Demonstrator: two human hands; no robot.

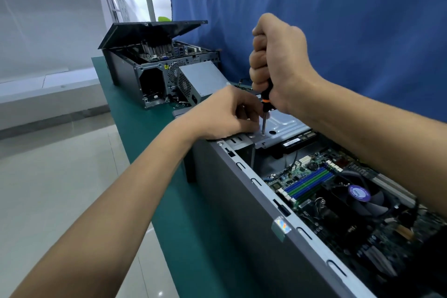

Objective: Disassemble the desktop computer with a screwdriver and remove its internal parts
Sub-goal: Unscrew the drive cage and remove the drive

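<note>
An open desktop computer case point(244, 203) lies on the green table, its motherboard point(338, 203) with blue and green memory slots and a black fan point(362, 197) exposed. A silver metal drive bracket point(283, 128) spans the case's far end. My right hand point(278, 63) grips the black handle of a screwdriver point(264, 120) held upright, its tip on a screw in the bracket. My left hand point(229, 113) rests on the bracket beside the shaft, its curled fingers close to the shaft. Whether they touch it is unclear.
A second opened computer case point(135, 70) with a raised lid stands farther back on the green table point(150, 138). A grey power supply point(200, 80) leans next to it. A blue cloth point(338, 19) hangs behind. The table's left edge drops to a tiled floor.
</note>
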